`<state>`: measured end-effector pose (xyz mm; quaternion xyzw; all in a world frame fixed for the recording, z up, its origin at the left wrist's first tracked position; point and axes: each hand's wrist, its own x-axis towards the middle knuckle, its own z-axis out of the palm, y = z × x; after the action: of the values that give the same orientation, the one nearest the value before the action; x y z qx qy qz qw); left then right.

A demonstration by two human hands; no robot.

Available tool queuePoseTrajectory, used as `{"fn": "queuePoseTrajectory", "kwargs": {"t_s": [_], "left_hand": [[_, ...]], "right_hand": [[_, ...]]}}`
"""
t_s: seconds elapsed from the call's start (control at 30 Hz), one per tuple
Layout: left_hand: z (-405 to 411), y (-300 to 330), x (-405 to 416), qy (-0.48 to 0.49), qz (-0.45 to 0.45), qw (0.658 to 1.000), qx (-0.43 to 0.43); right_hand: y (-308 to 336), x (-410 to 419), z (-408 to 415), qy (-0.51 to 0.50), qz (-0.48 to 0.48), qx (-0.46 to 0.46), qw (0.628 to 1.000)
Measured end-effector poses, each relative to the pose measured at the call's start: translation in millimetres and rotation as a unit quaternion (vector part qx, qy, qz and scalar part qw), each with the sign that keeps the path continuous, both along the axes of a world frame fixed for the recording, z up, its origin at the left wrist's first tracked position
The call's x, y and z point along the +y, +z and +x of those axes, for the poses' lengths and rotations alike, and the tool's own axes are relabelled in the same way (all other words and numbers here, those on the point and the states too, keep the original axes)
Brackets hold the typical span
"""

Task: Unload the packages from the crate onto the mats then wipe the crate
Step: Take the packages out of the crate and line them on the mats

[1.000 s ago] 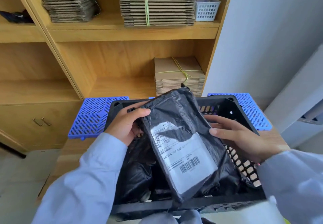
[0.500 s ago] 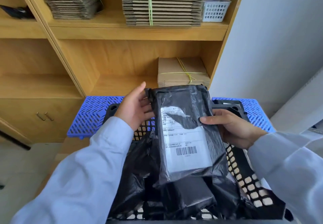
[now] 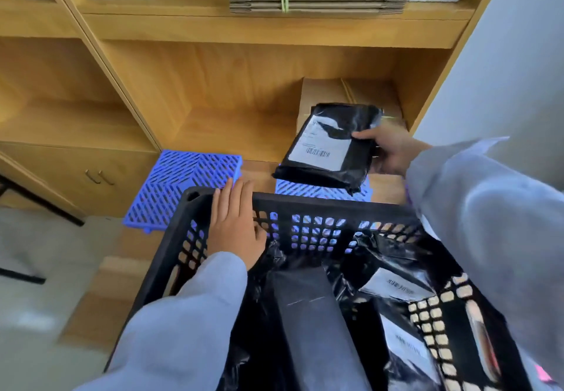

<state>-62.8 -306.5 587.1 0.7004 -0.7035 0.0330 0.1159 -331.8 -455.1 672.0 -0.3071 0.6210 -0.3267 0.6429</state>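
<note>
The right hand (image 3: 393,152) grips a black package (image 3: 331,143) by its right edge, thumb on top near the white shipping label and fingers curled underneath. The package juts out to the left of the grip, its label face up. It hangs above the right-hand blue mat (image 3: 308,190), with its lower end low over that mat's far part; whether it touches the mat cannot be told. Behind it stands a tied bundle of flat cardboard (image 3: 323,91) on the lower shelf.

The left hand (image 3: 235,222) lies flat, fingers straight, on the far rim of the black crate (image 3: 320,204) near its far-left corner, holding nothing. Inside the crate several more black packages (image 3: 317,323) lie piled, two showing white labels towards the right wall. The left-hand blue mat (image 3: 183,183) lies just beyond the crate's far-left corner on the wooden surface (image 3: 122,268).
</note>
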Motion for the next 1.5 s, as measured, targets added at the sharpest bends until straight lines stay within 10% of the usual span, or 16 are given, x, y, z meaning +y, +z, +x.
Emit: {"fn": "queuePoseTrajectory", "kwargs": {"t_s": [0.4, 0.87, 1.17, 1.33, 1.5], "left_hand": [[-7.0, -37.0, -19.3, 0.027, -0.158, 0.987, 0.014], [-8.7, -49.9, -28.9, 0.027, -0.219, 0.975, 0.021], [-6.3, -35.9, -20.1, 0.02, -0.142, 0.99, 0.017], [-6.4, -17.0, -11.6, 0.013, -0.038, 0.999, 0.026], [5.8, 10.4, 13.8, -0.011, -0.014, 0.97, 0.241]], "right_hand": [[-144.4, -78.5, 59.8, 0.17, 0.175, 0.09, 0.966], [-168.3, -88.7, 68.5, 0.242, 0.192, 0.21, 0.928], [-35.3, -26.3, 69.3, 0.327, -0.13, 0.401, 0.846], [20.3, 73.0, 58.8, 0.245, -0.298, 0.255, 0.887], [-0.1, 190.3, 49.1, 0.193, -0.198, 0.196, 0.941]]}}
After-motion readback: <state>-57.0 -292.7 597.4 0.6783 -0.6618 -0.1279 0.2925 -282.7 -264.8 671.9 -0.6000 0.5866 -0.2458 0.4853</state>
